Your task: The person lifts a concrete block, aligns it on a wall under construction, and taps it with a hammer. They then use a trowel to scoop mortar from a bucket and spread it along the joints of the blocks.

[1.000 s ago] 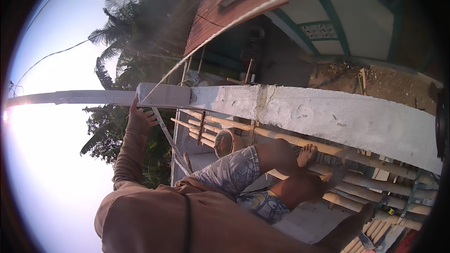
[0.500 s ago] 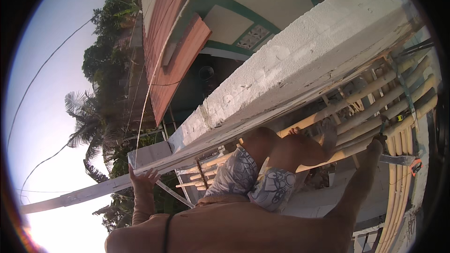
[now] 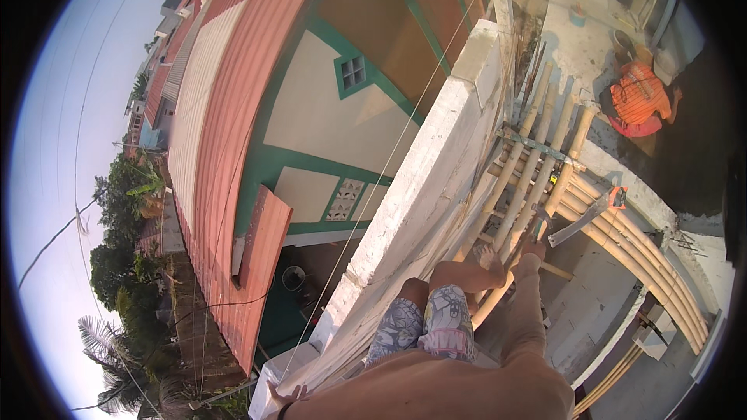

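My left hand, partly cut off by my body, has its fingers apart against the pale block at the wall's end, beside a taut string. My right hand grips a dark hand tool, too small to name exactly, over the bamboo poles. A handsaw with an orange handle lies on the poles just right of that hand. My legs are bent on the bamboo beside the white block wall.
A co-worker in orange crouches on the lower level at top right. A red metal roof and a green-trimmed house stand beyond the wall, with trees and wires at left. Curved bamboo spans the gap at right.
The view has turned, bringing the co-worker into sight and my left hand lower in the picture. My right hand with the tool has risen from the lower right onto the poles.
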Demonstrator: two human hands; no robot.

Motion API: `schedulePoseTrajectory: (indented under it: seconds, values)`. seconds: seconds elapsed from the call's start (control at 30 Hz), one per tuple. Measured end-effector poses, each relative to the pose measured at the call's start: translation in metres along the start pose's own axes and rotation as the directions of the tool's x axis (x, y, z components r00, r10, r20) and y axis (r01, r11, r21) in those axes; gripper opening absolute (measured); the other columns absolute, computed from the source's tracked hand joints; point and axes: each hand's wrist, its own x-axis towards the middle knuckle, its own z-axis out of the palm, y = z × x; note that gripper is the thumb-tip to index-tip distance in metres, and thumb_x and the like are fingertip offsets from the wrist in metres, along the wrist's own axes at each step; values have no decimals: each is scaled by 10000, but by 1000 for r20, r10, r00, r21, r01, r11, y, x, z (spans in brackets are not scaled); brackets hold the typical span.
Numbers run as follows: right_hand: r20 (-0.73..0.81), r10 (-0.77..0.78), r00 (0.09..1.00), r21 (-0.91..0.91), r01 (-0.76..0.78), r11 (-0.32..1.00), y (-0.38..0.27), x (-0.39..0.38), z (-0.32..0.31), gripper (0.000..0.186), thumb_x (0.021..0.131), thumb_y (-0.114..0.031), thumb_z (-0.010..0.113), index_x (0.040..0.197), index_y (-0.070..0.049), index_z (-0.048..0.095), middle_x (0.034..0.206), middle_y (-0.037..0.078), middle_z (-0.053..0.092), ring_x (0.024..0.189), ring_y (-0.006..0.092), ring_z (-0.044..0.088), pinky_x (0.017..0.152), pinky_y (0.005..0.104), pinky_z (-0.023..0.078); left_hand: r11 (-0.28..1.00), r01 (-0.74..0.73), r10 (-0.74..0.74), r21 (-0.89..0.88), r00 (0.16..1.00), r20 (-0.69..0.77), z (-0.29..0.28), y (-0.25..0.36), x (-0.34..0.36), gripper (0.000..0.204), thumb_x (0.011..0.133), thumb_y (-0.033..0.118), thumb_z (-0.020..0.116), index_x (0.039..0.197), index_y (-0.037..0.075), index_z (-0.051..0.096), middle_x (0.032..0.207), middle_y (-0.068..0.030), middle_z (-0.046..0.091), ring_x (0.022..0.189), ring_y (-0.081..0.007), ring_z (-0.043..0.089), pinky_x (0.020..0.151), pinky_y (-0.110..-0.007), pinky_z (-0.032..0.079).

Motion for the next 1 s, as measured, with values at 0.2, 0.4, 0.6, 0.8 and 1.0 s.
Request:
schedulePoseTrajectory:
  seconds: [0.2, 0.4, 0.6, 0.8, 1.0]
  values:
    - [96, -200, 975, 91, 192, 977, -80, -126, -57, 522, 932, -400, 628, 1165, 67, 633, 1046, 266, 691, 1045, 439, 650, 927, 492, 506, 999, 48, -47, -19, 997, 63, 18, 16, 0, 1276, 705, 778, 688, 1566, 212, -64, 1615, -203, 136, 1468, -425, 222, 1159, -592, 277]
    - [147, -675, 723, 18, 680, 733, -182, -267, -161, 363, 964, -336, 613, 1002, 25, 629, 871, 222, 693, 817, 414, 668, 722, 449, 510, 974, 25, 8, -227, 990, 143, 11, 0, -12, 1246, 759, 744, 671, 1577, 93, -8, 1627, -200, 131, 1481, -412, 207, 1161, -582, 275]
    - [303, -921, 245, 243, 914, 324, -205, -332, -205, 332, 973, -298, 623, 1034, 27, 615, 775, 78, 617, 659, 189, 576, 585, 354, 472, 862, -8, -30, -506, 997, -66, -1, 0, 23, 1040, 777, 511, 810, 1516, -14, 300, 1597, -232, 254, 1442, -434, 301, 1092, -636, 343]
    - [743, -666, -63, 380, 860, 342, -285, -432, -189, 316, 953, -237, 639, 1088, 13, 500, 794, 86, 608, 615, 132, 555, 546, 276, 450, 798, -136, -72, -587, 946, -316, 29, -33, 36, 1032, 683, 529, 877, 1385, -108, 471, 1305, -291, 555, 1213, -344, 584, 913, -427, 549]
    - [729, -316, -607, 520, 791, -323, -313, -565, -106, 273, 956, -190, 625, 1124, 11, 550, 954, 211, 668, 824, 364, 668, 753, 440, 513, 800, -230, -46, -554, 898, -438, 24, -41, 34, 1081, 655, 533, 892, 1391, -130, 456, 1245, -279, 612, 1129, -282, 640, 915, -336, 532]
